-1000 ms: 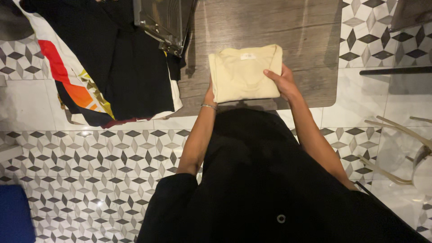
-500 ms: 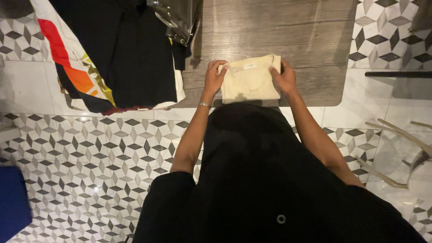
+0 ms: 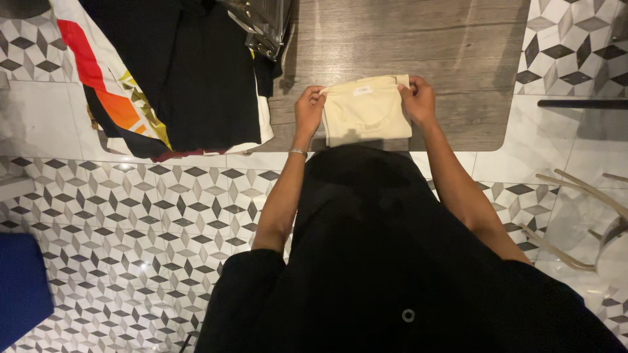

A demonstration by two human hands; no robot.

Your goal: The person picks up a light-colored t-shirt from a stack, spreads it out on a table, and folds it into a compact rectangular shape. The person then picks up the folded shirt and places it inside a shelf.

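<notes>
While the folded cream shirt [image 3: 365,111] lies on the near edge of the grey wooden tabletop [image 3: 418,39], both hands pinch its far corners: the left hand [image 3: 309,108] has its fingers closed on the far left corner, and the right hand [image 3: 418,100] grasps the far right corner beside the neck label. The fold looks neat, but it is held only at the top edge, so the layers could sag open and come apart if the corners are raised unevenly. The near edge of the shirt sits close to the table's rim, just above the person's black clothing, and a pull towards the body might drag it off onto the patterned tile floor [image 3: 131,222]. To the left, a black garment [image 3: 196,72] and a white cloth with red and orange stripes [image 3: 98,85] hang over the table's side; a sideways sweep could catch them. A clear plastic item [image 3: 261,23] rests at the far left and might also be knocked.
</notes>
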